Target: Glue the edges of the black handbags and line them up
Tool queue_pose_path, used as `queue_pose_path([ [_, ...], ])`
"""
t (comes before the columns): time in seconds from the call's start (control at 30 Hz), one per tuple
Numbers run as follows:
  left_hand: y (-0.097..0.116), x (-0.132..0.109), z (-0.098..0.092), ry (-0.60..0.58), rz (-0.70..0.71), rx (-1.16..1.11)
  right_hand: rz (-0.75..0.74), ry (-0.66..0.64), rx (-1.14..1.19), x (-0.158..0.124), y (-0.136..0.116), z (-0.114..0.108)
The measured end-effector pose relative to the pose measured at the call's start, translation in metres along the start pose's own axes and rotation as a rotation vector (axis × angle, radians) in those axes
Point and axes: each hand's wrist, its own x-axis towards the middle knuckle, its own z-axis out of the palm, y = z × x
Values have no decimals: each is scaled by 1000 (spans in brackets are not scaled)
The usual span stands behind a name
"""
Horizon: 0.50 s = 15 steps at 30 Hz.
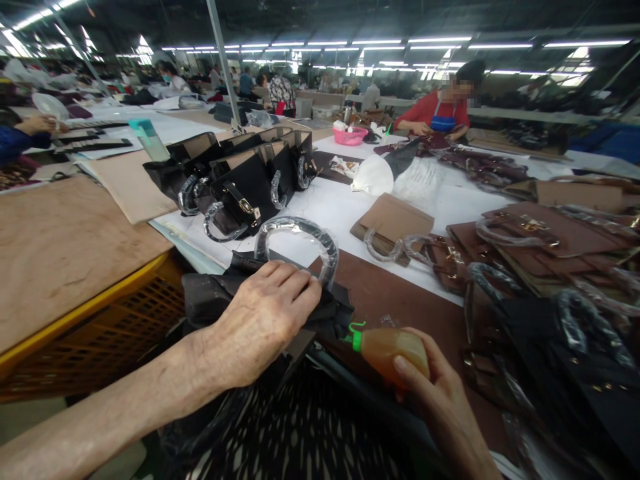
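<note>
My left hand [273, 317] is closed on the upper edge of a black handbag [207, 297], just below its plastic-wrapped handle [327, 250]. The fingertips are hidden behind the black material. In my right hand [440, 380] is a squeeze bottle [393, 350] of amber liquid with a green cap. It lies on its side in my grip, its thin bent green nozzle pointing left toward the handbag. The bottle and the bag appear apart. Under both hands the table edge carries a brown sheet [370, 287].
Black handbags [255, 177] stand in rows ahead. Brown handbags [530, 240] lie piled at right, near more black ones [565, 360]. A yellow crate [150, 300] under a board [75, 247] is at left. Across the table, a person in red [425, 117] handles maroon pieces.
</note>
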Motion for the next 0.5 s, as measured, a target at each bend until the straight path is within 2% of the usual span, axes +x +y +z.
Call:
queue_pose_path([
  [0.5, 0, 0, 3, -2, 13, 35, 82, -100, 178, -20, -8, 15],
])
